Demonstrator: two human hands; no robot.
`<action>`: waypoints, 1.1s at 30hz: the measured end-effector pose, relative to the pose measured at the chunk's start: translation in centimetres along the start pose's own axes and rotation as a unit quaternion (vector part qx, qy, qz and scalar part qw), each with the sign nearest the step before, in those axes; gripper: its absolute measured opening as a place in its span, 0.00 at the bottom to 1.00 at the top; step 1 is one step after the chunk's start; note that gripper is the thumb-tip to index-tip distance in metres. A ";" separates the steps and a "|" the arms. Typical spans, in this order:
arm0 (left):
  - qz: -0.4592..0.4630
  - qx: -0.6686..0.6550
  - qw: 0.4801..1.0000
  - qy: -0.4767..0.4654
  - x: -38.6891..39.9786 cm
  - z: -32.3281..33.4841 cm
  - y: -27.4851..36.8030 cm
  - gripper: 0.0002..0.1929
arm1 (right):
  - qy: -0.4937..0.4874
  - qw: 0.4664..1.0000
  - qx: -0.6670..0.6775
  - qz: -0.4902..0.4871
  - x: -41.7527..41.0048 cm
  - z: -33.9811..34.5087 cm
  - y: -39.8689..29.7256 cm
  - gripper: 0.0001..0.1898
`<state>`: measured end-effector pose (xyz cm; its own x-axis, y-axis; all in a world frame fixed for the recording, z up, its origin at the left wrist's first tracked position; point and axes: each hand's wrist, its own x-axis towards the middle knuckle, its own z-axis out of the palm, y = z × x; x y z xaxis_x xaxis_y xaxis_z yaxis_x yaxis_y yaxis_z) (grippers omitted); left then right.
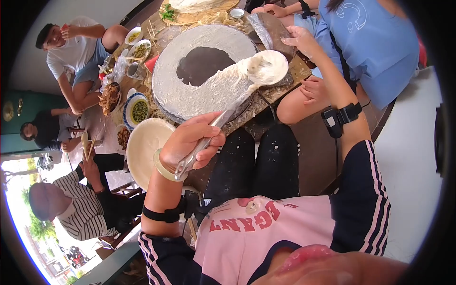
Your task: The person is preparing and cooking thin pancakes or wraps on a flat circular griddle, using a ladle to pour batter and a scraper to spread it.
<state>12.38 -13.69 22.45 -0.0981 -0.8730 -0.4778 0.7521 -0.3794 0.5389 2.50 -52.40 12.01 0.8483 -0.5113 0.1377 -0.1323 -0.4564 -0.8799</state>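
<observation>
My left hand (196,140), with a pale bangle at the wrist, grips the metal handle of a ladle (228,112). Thick white batter coats the ladle's bowl, at the near right edge of a round griddle (206,66). A ring of batter (174,96) covers the griddle around a bare dark centre, and a thick strip of it runs to the ladle. My right hand (302,41) is beyond the ladle, fingers apart, at the edge of a brown board (276,28). A plastic-wrapped flat scraper (260,30) lies beside that board.
A large cream bowl (142,149) stands left of my left forearm. Behind it are a bowl of green sauce (138,109), food dishes (140,50) and a metal cup (135,71). Flatbreads lie on a woven tray (196,17). Several people sit around, one in blue (377,50) close on the right.
</observation>
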 end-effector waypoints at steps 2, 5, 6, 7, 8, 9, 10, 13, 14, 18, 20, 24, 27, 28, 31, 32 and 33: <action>0.008 -0.004 1.000 0.009 -0.4 0.4 1.3 0.23 | -0.002 0.994 0.043 0.103 -1.6 1.9 -0.2 0.13; 0.053 0.018 0.998 0.000 -1.2 0.3 3.0 0.22 | 0.003 0.945 0.203 0.257 -4.9 5.2 -1.0 0.14; 0.063 0.041 0.997 0.011 -1.6 0.7 3.6 0.22 | 0.004 0.944 0.212 0.254 -5.7 6.4 -1.4 0.14; 0.059 0.048 0.997 0.008 -1.5 0.9 4.1 0.22 | 0.007 0.942 0.221 0.251 -6.5 7.5 -1.4 0.15; 0.068 0.051 0.996 0.020 -1.5 1.1 4.6 0.22 | 0.014 0.942 0.223 0.250 -7.3 8.4 -1.4 0.15; 0.075 0.055 0.995 0.028 -1.2 1.2 5.0 0.22 | 0.036 0.940 0.225 0.254 -8.2 9.1 -1.1 0.16; 0.075 0.082 0.993 0.040 -1.3 1.0 5.3 0.22 | 0.051 0.938 0.230 0.256 -8.8 10.1 -2.0 0.16; 0.078 0.186 0.976 0.078 -1.7 1.0 5.5 0.22 | 0.137 0.927 0.198 0.287 -10.4 12.9 -6.0 0.19; 0.082 0.212 0.969 0.097 -1.8 1.1 5.5 0.23 | 0.123 0.934 0.200 0.268 -9.8 13.5 -5.4 0.22; 0.091 0.294 0.941 0.138 -2.5 1.1 5.7 0.24 | 0.172 0.920 0.195 0.294 -8.0 15.3 -7.2 0.24; 0.095 0.310 0.930 0.173 -4.5 -0.4 5.7 0.26 | 0.167 0.923 0.193 0.286 -9.7 16.1 -8.8 0.24; 0.080 0.257 0.952 0.149 -6.7 -2.1 6.0 0.26 | 0.222 0.920 0.184 0.266 -8.6 17.1 -8.1 0.24; 0.092 0.207 0.965 0.133 -8.0 -3.9 5.8 0.27 | 0.262 0.908 0.175 0.276 -6.1 17.5 -8.8 0.23; 0.094 0.156 0.977 0.113 -8.8 -4.8 5.6 0.26 | 0.252 0.914 0.167 0.269 -6.0 17.5 -8.9 0.23; 0.088 0.018 0.993 0.079 -10.7 -7.2 3.7 0.25 | 0.244 0.921 0.155 0.262 -6.6 17.7 -8.6 0.24; 0.075 -0.011 0.995 0.068 -10.9 -7.5 3.3 0.26 | 0.247 0.920 0.147 0.266 -7.3 17.5 -8.4 0.25; 0.065 -0.030 0.996 0.055 -11.2 -7.9 2.6 0.26 | 0.249 0.918 0.141 0.274 -7.9 17.6 -8.5 0.27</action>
<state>20.59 -2.47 23.69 0.0733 -0.8733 -0.4816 0.7913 -0.2430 0.5611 5.93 -31.64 10.44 0.3451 -0.9096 -0.2313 -0.2718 0.1390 -0.9522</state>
